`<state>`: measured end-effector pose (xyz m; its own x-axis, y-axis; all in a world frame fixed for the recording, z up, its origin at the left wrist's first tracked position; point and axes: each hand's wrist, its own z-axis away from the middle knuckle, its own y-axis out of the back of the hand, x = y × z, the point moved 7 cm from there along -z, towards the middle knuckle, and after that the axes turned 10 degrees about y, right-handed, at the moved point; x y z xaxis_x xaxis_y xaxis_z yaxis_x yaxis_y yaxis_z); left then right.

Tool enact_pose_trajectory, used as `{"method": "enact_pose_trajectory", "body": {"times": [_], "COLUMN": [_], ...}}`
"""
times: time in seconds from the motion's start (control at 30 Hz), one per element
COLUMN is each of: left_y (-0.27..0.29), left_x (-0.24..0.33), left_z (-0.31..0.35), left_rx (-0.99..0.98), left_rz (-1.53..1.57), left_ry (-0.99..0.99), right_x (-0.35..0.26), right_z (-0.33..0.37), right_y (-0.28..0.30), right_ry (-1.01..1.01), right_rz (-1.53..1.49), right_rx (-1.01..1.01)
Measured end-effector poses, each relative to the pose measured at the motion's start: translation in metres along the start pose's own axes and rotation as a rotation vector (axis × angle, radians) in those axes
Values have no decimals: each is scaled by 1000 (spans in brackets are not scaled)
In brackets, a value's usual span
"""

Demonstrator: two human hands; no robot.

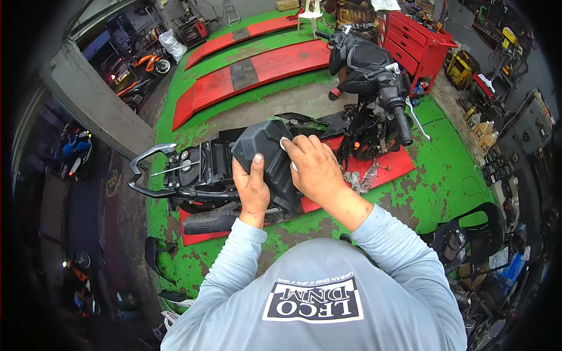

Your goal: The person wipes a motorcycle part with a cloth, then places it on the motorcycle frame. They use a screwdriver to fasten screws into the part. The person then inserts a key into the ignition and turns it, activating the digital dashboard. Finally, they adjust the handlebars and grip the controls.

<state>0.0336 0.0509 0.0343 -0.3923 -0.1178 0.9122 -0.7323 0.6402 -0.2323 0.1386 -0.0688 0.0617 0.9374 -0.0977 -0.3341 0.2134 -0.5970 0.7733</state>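
I hold a black angular plastic housing (257, 139) above the middle of a partly stripped scooter. Around its near left side wraps my left hand (250, 186), thumb up on the face. My right hand (316, 167) pinches a small white cloth or paper (285, 142) against the right part of the housing; its fingertips are partly hidden. Left of the housing, a long thin screwdriver-like tool (175, 169) lies across the scooter's rear frame, close to the black grab rail (136, 169). The handlebar grip (400, 124) stands to the right.
A red platform (395, 167) lies under the scooter, with clear plastic bags (369, 176) on it. Long red ramps (263, 64) cross the green floor behind. A red drawer cabinet (404, 44) stands far right. Black body panels (474, 231) lie at the near right.
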Motion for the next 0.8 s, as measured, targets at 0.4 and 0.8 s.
{"method": "enact_pose_trajectory", "body": {"times": [0.4, 0.8], "left_y": [-2, 5], "left_x": [-6, -16], "left_z": [7, 1], "left_rx": [17, 130], "left_rz": [-132, -49], "left_ry": [-46, 46], "right_x": [21, 21], "right_z": [5, 25], "right_y": [-2, 7], "right_ry": [-33, -95], "right_rz": [-285, -703], "right_rx": [204, 276]}}
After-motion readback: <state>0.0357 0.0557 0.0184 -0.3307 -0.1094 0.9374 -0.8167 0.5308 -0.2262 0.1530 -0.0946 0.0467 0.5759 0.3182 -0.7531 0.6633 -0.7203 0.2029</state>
